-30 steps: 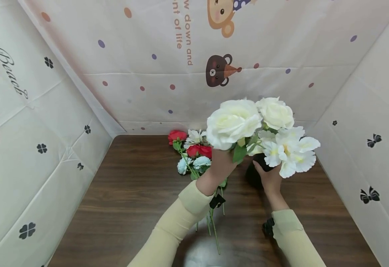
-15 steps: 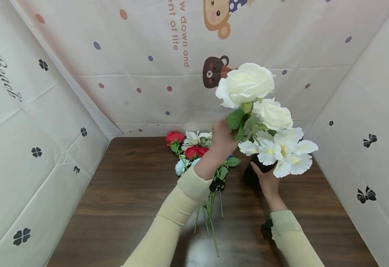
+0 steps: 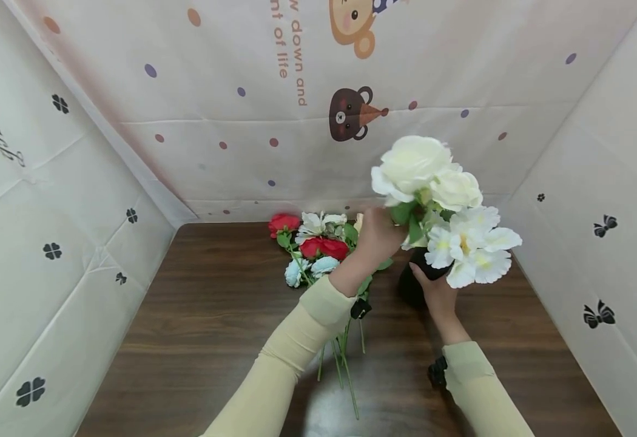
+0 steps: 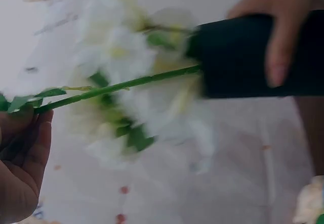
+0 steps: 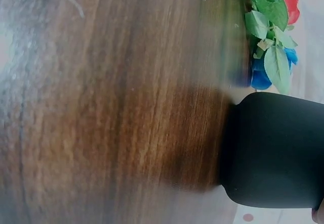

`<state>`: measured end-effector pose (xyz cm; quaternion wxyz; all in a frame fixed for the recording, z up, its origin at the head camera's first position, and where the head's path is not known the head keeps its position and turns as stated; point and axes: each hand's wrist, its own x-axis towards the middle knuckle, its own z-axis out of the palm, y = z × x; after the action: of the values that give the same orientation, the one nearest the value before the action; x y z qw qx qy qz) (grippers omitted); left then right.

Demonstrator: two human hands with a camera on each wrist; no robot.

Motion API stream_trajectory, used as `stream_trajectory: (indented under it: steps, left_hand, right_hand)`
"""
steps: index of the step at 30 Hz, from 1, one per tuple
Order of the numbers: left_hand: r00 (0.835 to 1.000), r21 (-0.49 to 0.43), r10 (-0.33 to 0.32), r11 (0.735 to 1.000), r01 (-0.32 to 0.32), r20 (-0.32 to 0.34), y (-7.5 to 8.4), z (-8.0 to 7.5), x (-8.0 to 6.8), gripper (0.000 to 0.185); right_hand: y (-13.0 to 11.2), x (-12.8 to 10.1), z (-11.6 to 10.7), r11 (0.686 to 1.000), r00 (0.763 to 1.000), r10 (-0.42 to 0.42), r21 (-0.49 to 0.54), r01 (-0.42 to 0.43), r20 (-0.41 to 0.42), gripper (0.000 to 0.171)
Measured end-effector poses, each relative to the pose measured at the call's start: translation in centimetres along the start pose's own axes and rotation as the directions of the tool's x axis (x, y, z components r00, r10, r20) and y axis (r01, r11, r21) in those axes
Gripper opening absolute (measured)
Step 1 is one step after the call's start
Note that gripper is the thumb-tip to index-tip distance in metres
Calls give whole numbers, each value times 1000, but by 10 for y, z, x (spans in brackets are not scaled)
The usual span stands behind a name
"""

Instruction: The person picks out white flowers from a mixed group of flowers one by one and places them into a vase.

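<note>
From the head view, the left hand [image 3: 380, 233] has its fingers curled around the green stem of a big white rose [image 3: 412, 165]. The rose stands almost straight up, with its bloom on top and its stem going down into the black vase [image 3: 414, 285]. The bloom sits right above the vase, touching the other white flowers [image 3: 468, 240] already in it. The right hand [image 3: 437, 295] is wrapped around the near side of the vase. The vase stands upright on the brown wooden surface [image 3: 209, 321]. Just to the left of the vase lies a loose bunch of red, white and blue flowers [image 3: 315, 246], with their stems pointing toward the person.

From the left wrist view, the long green stem [image 4: 119, 86] runs from the left hand [image 4: 23, 166] into the mouth of the vase [image 4: 253, 57]. The fingers are curled at the leafy end of the stem. The right hand's fingers [image 4: 279, 49] lie across the vase. The white flowers are blurry here.

From the right wrist view, the vase [image 5: 276, 150] rests on the surface [image 5: 116, 107]. Green leaves and red and blue flowers [image 5: 271, 39] lie near the vase. Only a fingertip shows at the corner, so the grip cannot be told from here.
</note>
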<state>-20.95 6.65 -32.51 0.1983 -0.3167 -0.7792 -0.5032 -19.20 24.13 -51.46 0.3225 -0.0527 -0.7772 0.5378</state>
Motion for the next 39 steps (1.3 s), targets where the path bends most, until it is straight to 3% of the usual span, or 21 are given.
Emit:
stream_trajectory:
  steps: [1, 2, 5, 8, 10, 13, 18, 22, 24, 27, 30, 33, 36, 39]
  left_hand:
    - [1000, -50, -19, 999, 20, 18, -4, 5, -2, 22]
    - [998, -90, -51, 994, 55, 44, -8, 9, -4, 18]
    - [991, -44, -103, 993, 107, 87, -18, 20, -10, 3]
    - [980, -9, -176, 984, 178, 91, -22, 26, -16, 12]
    - [983, 18, -171, 985, 170, 70, -24, 28, -18, 8]
    - [979, -45, -187, 980, 191, 77, -25, 31, -18, 13]
    - [960, -183, -194, 955, 232, 201, -26, 37, -14, 17]
    - [950, -56, -174, 979, 194, 261, -31, 45, -13, 15]
    - [955, 62, -148, 989, 137, 257, -34, 50, -14, 17]
    - [964, 143, -128, 985, 96, 235, -38, 56, -15, 22]
    - [969, 154, -133, 983, 102, 209, -41, 58, -16, 18]
    - [961, 125, -181, 980, 157, 208, -42, 56, -17, 17]
    - [953, 110, -217, 974, 198, 211, -44, 50, -18, 26]
    - [955, 81, -224, 974, 212, 193, -50, 40, -17, 26]
  right_hand:
    - [0, 0, 1, 1000, 1000, 9, -2, -9, 2, 94]
    - [1, 0, 2, 1000, 1000, 3, 4, -3, 2, 93]
    - [0, -2, 4, 1000, 1000, -21, 14, 21, 0, 91]
    - [-9, -6, 6, 999, 999, -49, 19, 49, -1, 87]
    - [-19, -8, 7, 999, 999, -48, 21, 48, -4, 84]
    - [-34, -10, 6, 998, 999, -48, 49, 48, -7, 82]
    - [-41, -11, 4, 998, 1000, -15, 67, 15, -2, 85]
    - [-39, -12, 4, 998, 1000, -2, 61, 1, 10, 81]
    - [-32, -12, 6, 998, 1000, -30, 59, 30, 0, 81]
    - [-16, -11, 9, 998, 999, -50, 41, 50, -18, 83]
    - [-1, -7, 10, 999, 999, -42, 25, 43, -21, 84]
    - [4, -5, 9, 1000, 1000, -21, 8, 21, -13, 83]
    - [5, -2, 7, 1000, 1000, -15, 4, 15, -12, 88]
    - [6, 0, 6, 1000, 1000, -4, -7, 4, -11, 96]
